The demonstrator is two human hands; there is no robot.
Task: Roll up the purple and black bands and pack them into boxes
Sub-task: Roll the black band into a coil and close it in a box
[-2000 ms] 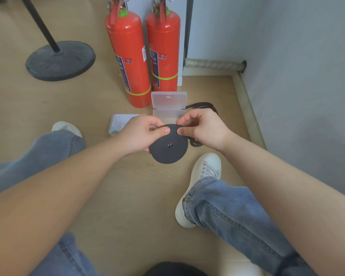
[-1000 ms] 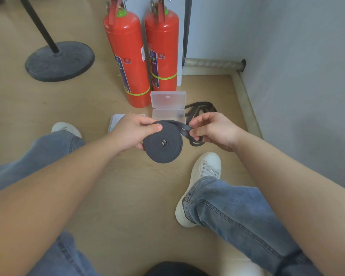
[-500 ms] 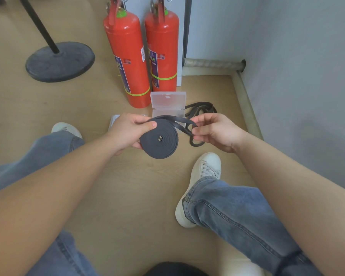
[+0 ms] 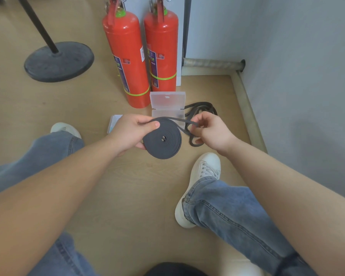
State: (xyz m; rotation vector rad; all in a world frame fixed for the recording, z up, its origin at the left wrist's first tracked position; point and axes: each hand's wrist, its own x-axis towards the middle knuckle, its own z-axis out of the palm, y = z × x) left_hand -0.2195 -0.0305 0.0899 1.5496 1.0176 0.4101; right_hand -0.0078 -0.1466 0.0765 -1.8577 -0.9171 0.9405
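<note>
Wooden floor (image 4: 108, 186) fills the head view, edged on the right by a skirting strip (image 4: 247, 108) under a grey wall (image 4: 307, 76).

The left hand (image 4: 131, 132) grips the black band's coil (image 4: 162, 141) in the air above the floor. Its thumb lies over the top rim and its fingers sit behind. The right hand (image 4: 209, 130) pinches the free strand just beside the coil. The loose tail (image 4: 201, 108) lies heaped on the floor near the right edge, between the open clear box (image 4: 167, 104) and the skirting.

The turns show gaps, so the roll probably wants a firmer wind. The strand should be drawn taut and laid flat on the rim, and the left thumb should clamp each new turn before the right hand reaches again. A slack roll may be too wide for the box.

The strand passes over the box, whose corner could catch it, so lifting the tail as it feeds would help. Two red fire extinguishers (image 4: 127, 56) stand just behind the box, and a round stand base (image 4: 59, 60) sits well away at the far left. Bare floor shows between the knees, with a white shoe (image 4: 203, 176) below the hands. A second box (image 4: 114, 121) peeps out behind the left hand. No purple band is visible.
</note>
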